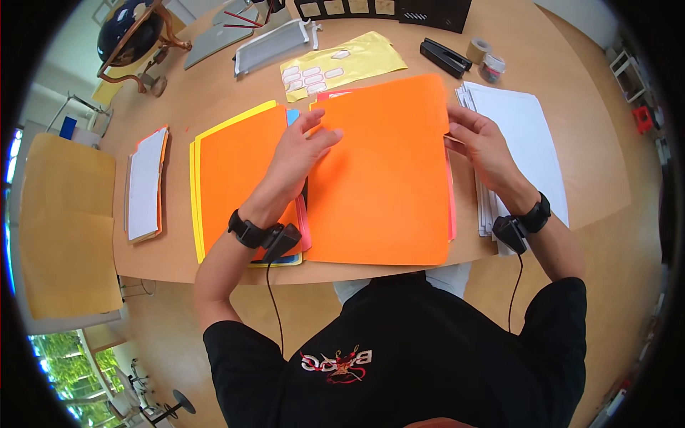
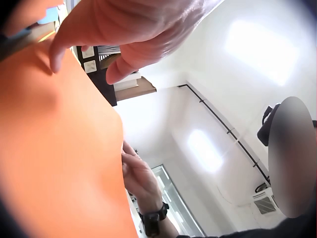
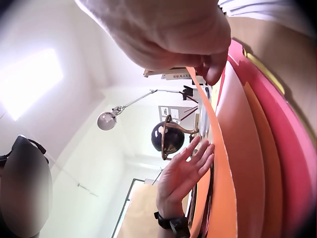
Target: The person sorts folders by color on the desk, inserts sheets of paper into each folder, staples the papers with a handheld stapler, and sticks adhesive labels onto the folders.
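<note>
A bright orange folder [image 1: 382, 185] is in front of me, its right edge raised. My right hand [image 1: 486, 148] pinches that edge near its upper part, and the right wrist view shows the thumb and fingers on the thin orange edge [image 3: 216, 129]. Pink folders [image 3: 285, 129] and another orange sheet lie under it. My left hand [image 1: 303, 150] is over the folder's left side with fingers extended, the fingertips close to its surface. To the left lies a second stack, with an orange folder [image 1: 239, 178] on top and yellow edges [image 1: 194, 192] showing.
White papers [image 1: 517, 143] lie to the right, partly under my right forearm. Behind are a yellow label sheet [image 1: 357, 60], a black stapler [image 1: 444, 57], a tape roll [image 1: 478, 48] and a small jar [image 1: 492, 68]. A smaller stack [image 1: 146, 185] lies far left, a globe [image 1: 132, 36] beyond.
</note>
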Action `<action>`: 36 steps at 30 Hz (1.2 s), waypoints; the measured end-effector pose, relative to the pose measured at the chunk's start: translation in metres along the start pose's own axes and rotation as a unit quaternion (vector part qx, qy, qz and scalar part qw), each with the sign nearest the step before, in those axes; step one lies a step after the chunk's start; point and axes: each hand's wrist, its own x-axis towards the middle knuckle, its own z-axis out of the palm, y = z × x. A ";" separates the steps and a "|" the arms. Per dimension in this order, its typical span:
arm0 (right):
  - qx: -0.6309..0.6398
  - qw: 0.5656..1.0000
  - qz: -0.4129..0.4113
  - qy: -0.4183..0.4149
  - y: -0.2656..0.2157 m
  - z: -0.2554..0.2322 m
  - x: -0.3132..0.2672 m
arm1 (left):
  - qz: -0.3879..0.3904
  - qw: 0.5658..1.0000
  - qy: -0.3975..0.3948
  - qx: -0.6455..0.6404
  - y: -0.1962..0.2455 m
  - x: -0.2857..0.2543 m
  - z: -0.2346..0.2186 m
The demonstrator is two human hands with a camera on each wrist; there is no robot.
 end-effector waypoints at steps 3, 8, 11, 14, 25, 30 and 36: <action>0.007 0.999 0.041 -0.023 0.000 0.007 0.000 | -0.006 0.997 0.006 0.073 -0.012 0.013 -0.002; -0.025 0.997 0.027 -0.065 0.012 0.008 0.002 | 0.057 0.993 0.033 0.095 -0.022 0.017 -0.003; 0.083 0.995 -0.013 -0.058 -0.007 0.011 -0.005 | 0.126 0.988 0.063 0.066 -0.001 -0.004 0.008; 0.147 0.984 -0.038 -0.096 -0.008 0.001 0.001 | 0.073 0.994 -0.009 -0.080 -0.008 0.006 0.000; 0.072 0.991 -0.061 0.090 0.003 0.002 0.007 | 0.005 0.955 -0.025 -0.295 -0.001 -0.011 0.015; -0.116 0.988 -0.074 0.074 -0.012 0.005 -0.005 | 0.025 0.959 -0.043 -0.280 0.006 -0.013 0.018; -0.141 0.985 -0.086 -0.045 -0.023 -0.001 -0.011 | 0.016 0.972 -0.004 -0.234 0.002 -0.012 0.010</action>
